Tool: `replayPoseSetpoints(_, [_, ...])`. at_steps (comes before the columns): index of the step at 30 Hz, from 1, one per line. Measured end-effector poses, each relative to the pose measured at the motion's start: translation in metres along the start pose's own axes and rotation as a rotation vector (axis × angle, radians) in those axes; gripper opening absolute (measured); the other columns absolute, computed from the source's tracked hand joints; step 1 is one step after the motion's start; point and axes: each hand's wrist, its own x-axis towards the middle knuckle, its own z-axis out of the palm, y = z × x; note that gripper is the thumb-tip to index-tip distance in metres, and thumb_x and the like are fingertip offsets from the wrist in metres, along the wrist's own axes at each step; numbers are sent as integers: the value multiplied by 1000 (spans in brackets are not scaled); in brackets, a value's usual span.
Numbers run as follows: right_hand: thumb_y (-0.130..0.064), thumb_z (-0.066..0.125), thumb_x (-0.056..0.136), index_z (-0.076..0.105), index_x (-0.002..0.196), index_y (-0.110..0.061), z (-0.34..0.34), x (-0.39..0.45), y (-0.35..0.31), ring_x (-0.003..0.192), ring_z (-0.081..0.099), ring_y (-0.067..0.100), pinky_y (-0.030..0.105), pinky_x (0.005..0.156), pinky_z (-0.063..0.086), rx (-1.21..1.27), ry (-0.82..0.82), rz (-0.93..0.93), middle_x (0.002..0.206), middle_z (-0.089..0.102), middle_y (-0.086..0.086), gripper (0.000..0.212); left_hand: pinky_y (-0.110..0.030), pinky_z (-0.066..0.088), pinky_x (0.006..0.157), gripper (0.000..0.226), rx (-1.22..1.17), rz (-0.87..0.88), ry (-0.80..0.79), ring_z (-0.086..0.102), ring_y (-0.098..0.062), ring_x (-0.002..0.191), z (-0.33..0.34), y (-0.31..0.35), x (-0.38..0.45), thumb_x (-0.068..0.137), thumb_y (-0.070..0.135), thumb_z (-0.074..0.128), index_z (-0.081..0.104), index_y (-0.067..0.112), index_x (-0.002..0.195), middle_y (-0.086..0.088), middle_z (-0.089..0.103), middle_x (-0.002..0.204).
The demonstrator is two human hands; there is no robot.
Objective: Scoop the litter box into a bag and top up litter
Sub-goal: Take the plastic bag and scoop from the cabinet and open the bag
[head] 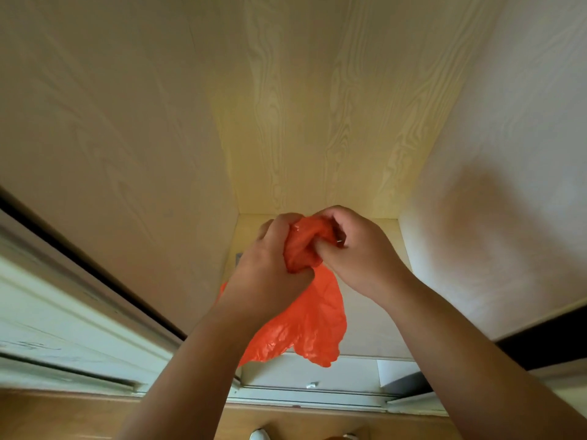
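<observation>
Head view: left hand (pixel 270 265) and right hand (pixel 355 249) are close together, each with fingers curled around the bunched top of an orange bag (pixel 305 319). Bag hangs crumpled between the forearms, in front of a pale wood-grain cabinet (pixel 301 106).

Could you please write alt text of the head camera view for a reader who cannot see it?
Two bare hands, the left hand and the right hand, grip a crumpled orange plastic bag whose loose end hangs below them. Behind them stands a pale wood-grain cabinet; no litter box is in view.
</observation>
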Motion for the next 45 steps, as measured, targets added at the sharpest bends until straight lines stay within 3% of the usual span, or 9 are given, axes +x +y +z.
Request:
replayPoseSetpoints(4, [-15,60,89,73,92,-22,18,0,-1,82,71,18,43,80,57,277,-143,154,87,76,4,16,-30,46,103,111,47,55,41,40,-3,133,-1,-1,-3,55,60,88,30,56,149,18,31,141])
replayPoseSetpoints(7, [-13,58,84,76,95,-13,25,4,7,94,73,27,48,92,55,452,-317,248,99,76,16,21,-11,43,101,81,-53,137,25,39,7,138,-6,-11,-3,67,34,93,57,38,140,12,38,152])
replayPoseSetpoints(10, [-22,68,90,79,102,-17,27,7,15,101,70,21,44,96,52,450,-438,277,105,77,11,17,-8,44,95,42,-48,142,70,57,5,120,-12,-25,-7,78,5,84,75,24,114,14,64,124])
replayPoseSetpoints(14, [-29,71,93,76,99,-29,43,16,30,95,71,12,37,91,54,260,-391,298,100,78,0,7,-1,39,83,23,88,1,153,60,7,98,-20,-56,-7,82,8,76,77,25,98,17,67,101])
replayPoseSetpoints(17, [-35,71,91,74,102,-27,61,27,51,86,67,12,26,70,50,34,-297,285,93,73,-8,14,2,36,78,20,220,-86,155,59,1,89,-28,-87,0,83,10,75,77,23,98,8,67,102])
replayPoseSetpoints(20, [-32,69,94,72,111,-22,81,38,77,79,59,8,20,60,39,-135,-335,261,104,70,-8,20,-12,43,82,20,304,-146,141,62,-13,95,-35,-113,2,83,12,72,75,24,99,3,66,103])
replayPoseSetpoints(26, [-33,66,96,56,141,-22,126,60,128,127,56,18,22,94,40,-405,-463,266,147,53,0,47,-35,53,93,19,310,-278,95,65,-22,100,-32,-150,-1,85,21,72,74,26,103,-2,64,109])
replayPoseSetpoints(40, [-27,69,87,34,155,-18,236,123,226,143,41,33,37,113,40,-487,-506,361,157,41,9,78,-25,50,83,17,311,-331,107,65,-14,94,-11,-214,36,81,24,72,74,29,97,2,71,100])
replayPoseSetpoints(45, [-23,59,98,10,161,-9,262,150,243,156,15,25,36,122,16,-618,-593,301,168,16,10,81,-26,49,88,19,318,-331,92,64,-14,99,-5,-232,43,82,26,73,74,30,100,3,70,104])
